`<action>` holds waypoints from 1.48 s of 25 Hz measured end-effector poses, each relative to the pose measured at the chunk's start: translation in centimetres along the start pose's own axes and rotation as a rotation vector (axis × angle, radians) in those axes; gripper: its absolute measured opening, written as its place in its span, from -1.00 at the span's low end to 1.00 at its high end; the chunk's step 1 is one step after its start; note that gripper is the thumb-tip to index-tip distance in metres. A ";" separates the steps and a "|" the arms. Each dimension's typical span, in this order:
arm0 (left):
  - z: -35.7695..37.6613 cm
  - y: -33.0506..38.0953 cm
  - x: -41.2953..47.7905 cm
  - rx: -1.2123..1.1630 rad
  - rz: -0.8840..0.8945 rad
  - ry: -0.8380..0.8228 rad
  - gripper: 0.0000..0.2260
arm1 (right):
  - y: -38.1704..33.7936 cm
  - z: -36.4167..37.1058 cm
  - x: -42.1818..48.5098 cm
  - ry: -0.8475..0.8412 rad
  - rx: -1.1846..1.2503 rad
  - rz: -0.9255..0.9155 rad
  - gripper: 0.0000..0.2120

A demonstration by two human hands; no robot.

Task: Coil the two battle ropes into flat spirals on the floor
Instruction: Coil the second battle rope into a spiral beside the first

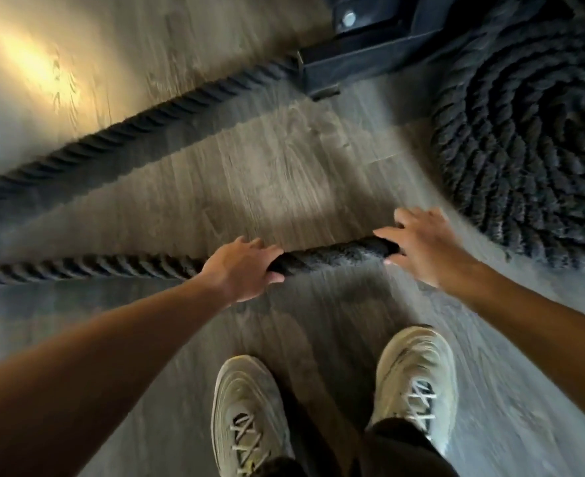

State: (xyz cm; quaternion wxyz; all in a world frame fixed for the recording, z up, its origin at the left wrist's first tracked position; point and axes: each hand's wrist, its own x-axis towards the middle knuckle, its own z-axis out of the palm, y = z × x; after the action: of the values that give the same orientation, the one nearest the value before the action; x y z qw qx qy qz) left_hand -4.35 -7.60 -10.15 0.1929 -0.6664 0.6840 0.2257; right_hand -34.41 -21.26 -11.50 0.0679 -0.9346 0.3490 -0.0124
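My left hand [246, 266] and right hand [425, 246] both grasp the end of a black rope [335, 257], which trails along the wood floor [284, 173] toward 9 o'clock. A flat coil [532, 139] lies at 2 o'clock, beside a black frame [370, 39] at 12.

Wood-grain floor [284, 173] bears coiled rope [532, 139]; black metal base [370, 43]; two shoes [246, 407].
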 end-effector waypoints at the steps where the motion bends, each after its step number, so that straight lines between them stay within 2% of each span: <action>1: 0.5 0.2 -0.3 0.001 -0.010 0.074 -0.49 | -1.3 -0.2 0.2 0.071 0.038 0.149 -0.64; 2: 1.0 0.6 -0.6 -0.013 -0.038 0.139 -0.48 | -2.6 -0.1 0.4 0.115 0.132 0.360 -0.71; 3: 1.5 1.2 -1.1 -0.037 -0.089 0.188 -0.47 | -4.2 0.5 0.8 0.079 0.278 0.601 -0.63; 4: 2.3 1.9 -1.6 -0.071 -0.137 0.228 -0.47 | -5.9 1.1 1.3 -0.027 0.446 0.788 -0.42; 5: 3.0 2.8 -2.0 -0.112 -0.167 0.261 -0.47 | -7.6 1.9 1.5 -0.133 0.624 0.895 -0.22; 7: 4.2 4.6 -2.5 -0.172 -0.188 0.285 -0.45 | -10.0 2.8 2.5 -0.234 0.838 0.956 0.02; 9: 5.2 6.7 -3.1 -0.208 -0.152 0.299 -0.40 | -10.9 2.2 3.4 -0.272 0.800 0.955 0.08; 13: 5.6 10.8 -3.3 -0.471 -0.003 0.352 -0.45 | -7.3 1.0 2.6 -0.292 0.585 0.833 -0.20; 15: 5.4 11.1 -2.7 -0.585 0.079 0.354 -0.51 | -3.7 -0.2 2.2 -0.292 0.534 0.745 -0.25; 20: 7.2 4.9 -3.0 -0.305 -0.120 0.443 -0.44 | 5.9 -5.5 6.3 -0.287 0.086 0.587 -0.11; 22: 7.2 4.2 -3.5 -0.302 -0.092 0.430 -0.44 | 6.8 -6.4 7.9 -0.314 -0.057 0.501 -0.14; 25: 7.1 6.6 -4.2 -0.331 0.010 0.345 -0.44 | 3.3 -5.8 9.4 -0.348 -0.091 0.283 -0.23; 28: 7.9 6.6 -5.3 -0.495 -0.010 0.339 -0.49 | -2.5 -4.6 11.4 -0.356 -0.186 -0.054 -0.26; 29: 8.2 6.2 -5.6 -0.584 -0.007 0.384 -0.53 | -4.6 -4.4 12.3 -0.365 -0.208 -0.161 -0.26; 30: 8.7 5.8 -5.8 -0.655 -0.017 0.501 -0.59 | -6.5 -4.1 13.2 -0.385 -0.235 -0.256 -0.24; 32: 9.3 4.8 -6.0 -0.691 -0.103 0.842 -0.76 | -9.8 -3.2 14.1 -0.479 -0.322 -0.389 -0.20; 33: 9.4 4.0 -5.9 -0.644 -0.175 0.953 -0.84 | -11.0 -2.7 14.4 -0.533 -0.359 -0.424 -0.18; 35: 9.6 2.0 -5.9 -0.592 -0.294 0.974 -0.83 | -12.0 -1.5 14.3 -0.585 -0.404 -0.479 -0.18; 37: 9.7 -0.2 -5.9 -0.706 -0.274 0.863 -0.79 | -11.5 -0.5 13.8 -0.531 -0.352 -0.536 -0.17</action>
State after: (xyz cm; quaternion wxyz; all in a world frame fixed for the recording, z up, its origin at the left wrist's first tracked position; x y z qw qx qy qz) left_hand -4.30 2.79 -14.85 -0.3108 -0.8046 0.4913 0.1209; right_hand -16.49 -21.75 -9.81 -0.0108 -0.9604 0.0603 0.2717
